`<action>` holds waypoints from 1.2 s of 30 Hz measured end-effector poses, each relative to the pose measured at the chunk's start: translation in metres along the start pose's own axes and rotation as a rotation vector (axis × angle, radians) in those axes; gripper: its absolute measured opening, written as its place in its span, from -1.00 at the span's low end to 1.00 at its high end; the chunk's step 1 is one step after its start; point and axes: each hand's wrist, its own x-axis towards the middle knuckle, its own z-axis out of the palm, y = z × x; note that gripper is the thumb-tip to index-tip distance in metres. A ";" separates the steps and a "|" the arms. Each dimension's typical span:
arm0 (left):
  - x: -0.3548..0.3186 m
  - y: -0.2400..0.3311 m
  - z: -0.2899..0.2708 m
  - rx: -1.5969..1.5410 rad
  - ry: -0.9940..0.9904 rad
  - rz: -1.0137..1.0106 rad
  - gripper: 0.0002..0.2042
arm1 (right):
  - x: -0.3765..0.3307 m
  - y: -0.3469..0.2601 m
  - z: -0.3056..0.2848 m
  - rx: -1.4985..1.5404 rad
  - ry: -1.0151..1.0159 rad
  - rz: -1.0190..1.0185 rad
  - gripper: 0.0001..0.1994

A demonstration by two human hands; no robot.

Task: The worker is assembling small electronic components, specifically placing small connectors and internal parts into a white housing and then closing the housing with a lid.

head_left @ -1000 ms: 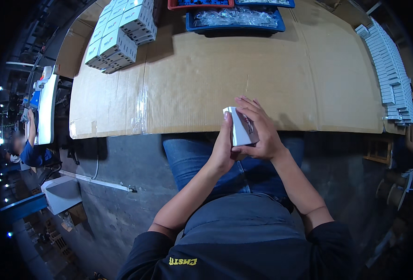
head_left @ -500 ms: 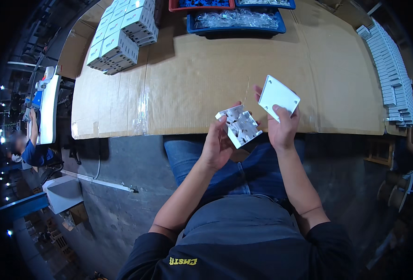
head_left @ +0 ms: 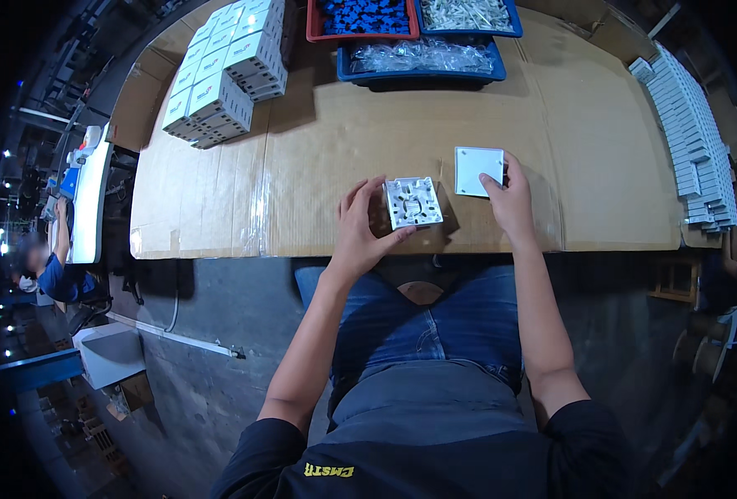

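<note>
My left hand [head_left: 358, 231] grips a square white plastic box base [head_left: 413, 202] at the table's near edge, fingers at its far left corner and thumb along its near side. Its open face points up, showing moulded ribs and small dark slots. To the right, my right hand [head_left: 511, 198] holds a flat square white cover plate [head_left: 473, 170], thumb on top and fingers round its right side. Small dark holes show near some of the plate's corners. The base and plate are apart, with a narrow strip of cardboard between them.
Stacked white boxes [head_left: 219, 100] stand at the far left. At the back are a red bin [head_left: 364, 37] of blue parts, a blue bin [head_left: 422, 76] of clear bags and another blue bin [head_left: 520, 25]. Rows of white pieces [head_left: 691, 137] line the right edge.
Both hands have moved forward over the table. The base has been turned from a tilt to nearly flat, and the plate has been lowered and straightened.
</note>
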 end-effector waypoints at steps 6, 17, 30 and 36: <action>0.009 -0.013 -0.002 0.101 0.040 0.115 -0.05 | 0.023 -0.019 -0.007 -0.496 -0.204 -0.232 -0.29; 0.037 -0.030 -0.007 0.140 -0.023 0.186 -0.10 | 0.010 -0.029 -0.022 -0.643 -0.466 -0.405 -0.12; 0.023 -0.035 0.000 0.186 0.054 0.267 -0.08 | -0.013 -0.023 -0.037 -0.575 -0.590 -0.461 -0.15; 0.024 -0.037 0.004 0.166 0.128 0.238 -0.05 | -0.005 -0.003 -0.029 -0.714 -0.592 -0.552 -0.42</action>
